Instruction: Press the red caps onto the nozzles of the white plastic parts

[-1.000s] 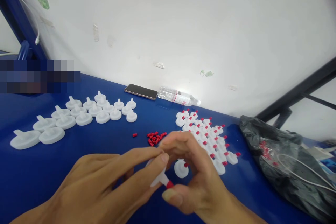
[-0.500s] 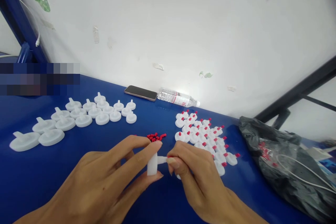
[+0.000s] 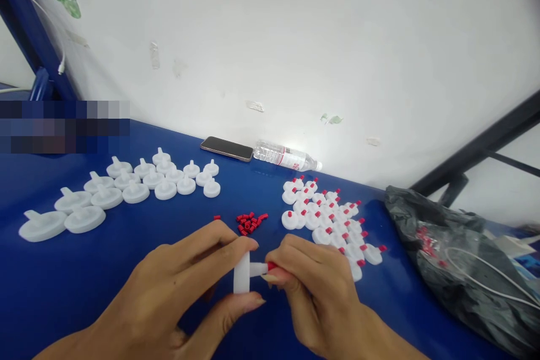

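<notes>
Between thumb and fingers, my left hand (image 3: 169, 287) grips a white plastic nozzle cap (image 3: 242, 274) by its round base, turned on its side with the spout pointing right. My right hand (image 3: 316, 287) pinches a small red tip (image 3: 271, 265) at the end of that spout. Just beyond my hands lies a pile of loose red tips (image 3: 248, 224), with one stray red tip (image 3: 216, 217) to its left. White caps without red tips (image 3: 135, 192) stand in rows on the left. Caps with red tips (image 3: 324, 219) are grouped on the right, partly behind my right hand.
Along the white wall lie a phone (image 3: 226, 148) and a clear plastic bottle (image 3: 287, 156) on the blue table (image 3: 177, 140). A dark plastic bag (image 3: 464, 287), holding a clear bag of red pieces (image 3: 430, 244), sits at the right edge with a white cable across it.
Both hands have come slightly lower and nearer, with the cap still held. More of the loose red pile and of the red tip on the spout now shows.
</notes>
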A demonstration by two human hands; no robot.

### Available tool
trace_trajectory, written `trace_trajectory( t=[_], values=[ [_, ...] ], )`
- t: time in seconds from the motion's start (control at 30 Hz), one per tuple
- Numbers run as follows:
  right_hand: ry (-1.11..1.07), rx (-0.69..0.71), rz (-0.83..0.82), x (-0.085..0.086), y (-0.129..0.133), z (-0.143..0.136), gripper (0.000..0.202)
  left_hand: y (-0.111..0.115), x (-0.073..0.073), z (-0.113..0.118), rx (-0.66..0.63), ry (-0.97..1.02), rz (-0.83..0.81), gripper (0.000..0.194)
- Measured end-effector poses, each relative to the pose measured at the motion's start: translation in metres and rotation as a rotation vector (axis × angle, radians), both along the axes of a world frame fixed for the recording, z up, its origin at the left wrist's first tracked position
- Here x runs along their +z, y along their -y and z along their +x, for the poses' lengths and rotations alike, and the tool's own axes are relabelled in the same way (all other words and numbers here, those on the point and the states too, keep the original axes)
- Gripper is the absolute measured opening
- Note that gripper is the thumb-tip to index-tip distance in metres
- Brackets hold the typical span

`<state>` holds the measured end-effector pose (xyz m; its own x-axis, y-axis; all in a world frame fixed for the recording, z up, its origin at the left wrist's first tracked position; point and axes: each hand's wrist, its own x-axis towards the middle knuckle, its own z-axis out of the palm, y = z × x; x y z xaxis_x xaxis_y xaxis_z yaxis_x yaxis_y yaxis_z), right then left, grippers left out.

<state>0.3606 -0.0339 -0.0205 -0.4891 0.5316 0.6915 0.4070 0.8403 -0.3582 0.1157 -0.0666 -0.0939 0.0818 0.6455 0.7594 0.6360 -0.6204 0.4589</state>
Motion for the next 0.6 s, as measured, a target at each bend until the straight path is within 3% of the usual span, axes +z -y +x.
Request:
trace_trajectory(
  t=[0.13,0.37,0.5,0.6],
  values=[
    [0.034,-0.007,0.014,0.003,0.002,0.002,0.034,0.004,-0.005,0.000,0.042,0.027,-0.023,0.042],
    [0.100,-0.011,-0.018,0.020,0.002,0.008,0.034,-0.006,0.002,-0.012,-0.065,-0.237,0.087,0.055],
    [0.107,-0.203,0.029,0.023,-0.013,0.016,0.037,-0.017,0.010,-0.022,-0.048,-0.241,0.076,0.062],
    [0.213,-0.380,0.052,0.018,-0.028,0.025,0.033,-0.034,0.031,-0.038,-0.019,-0.257,0.065,0.067]
  ],
)
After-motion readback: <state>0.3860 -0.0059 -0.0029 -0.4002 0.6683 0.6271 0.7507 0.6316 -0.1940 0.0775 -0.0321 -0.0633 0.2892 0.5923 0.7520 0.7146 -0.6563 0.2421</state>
